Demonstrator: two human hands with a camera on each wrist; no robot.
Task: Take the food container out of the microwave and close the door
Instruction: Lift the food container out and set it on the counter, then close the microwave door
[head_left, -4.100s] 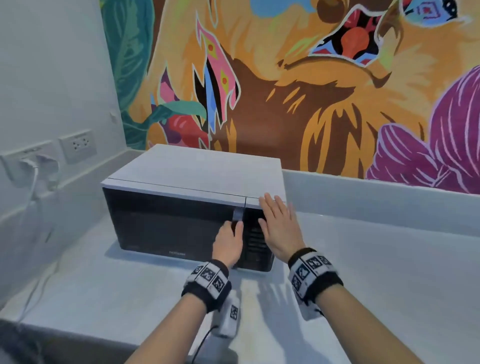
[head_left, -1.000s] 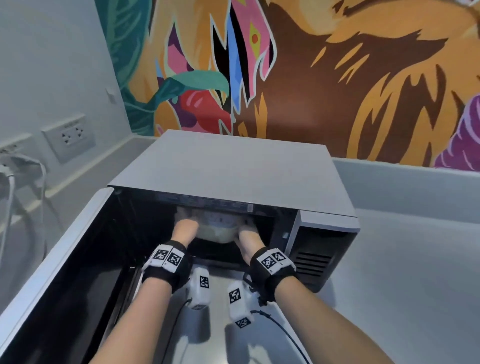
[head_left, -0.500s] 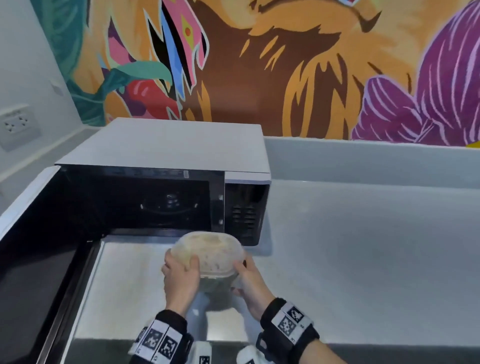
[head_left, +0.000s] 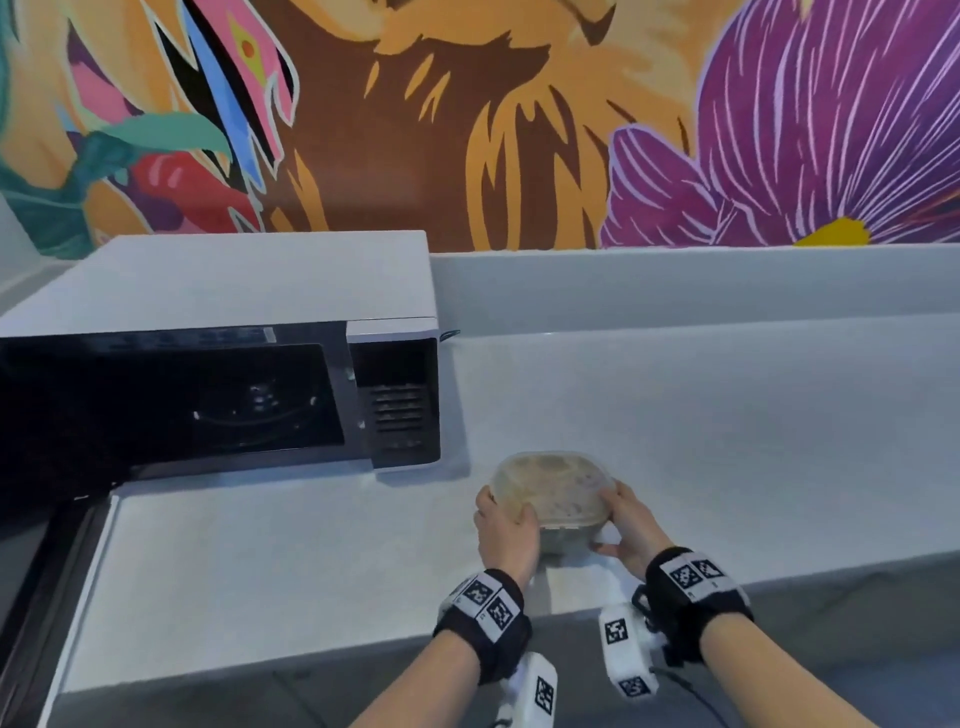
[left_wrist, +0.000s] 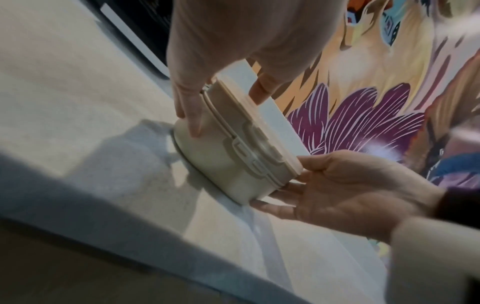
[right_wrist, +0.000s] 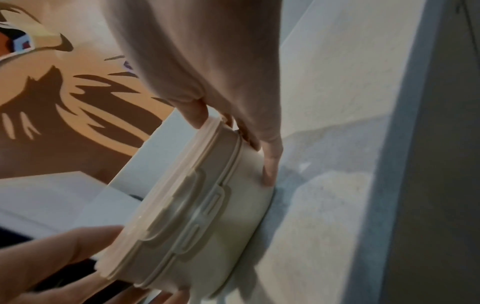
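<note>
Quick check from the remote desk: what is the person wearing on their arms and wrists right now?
Forearms are bare, no sleeves. Behind the left hand sits a black wrist band with a white panel of square black-and-white markers. Behind the right hand is a matching band. Under each wrist hangs a white camera block bearing similar markers, with a thin black cable trailing from the right one.

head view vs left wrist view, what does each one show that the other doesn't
Only the head view shows the microwave's dark open cavity, its door swung out at the left, and the lid's top with food dimly visible under it. Only the left wrist view shows the container's side wall, the lid's clip latch, and its base meeting the counter. Both show the left hand and right hand holding the container by opposite sides, with the painted wall behind.
</note>
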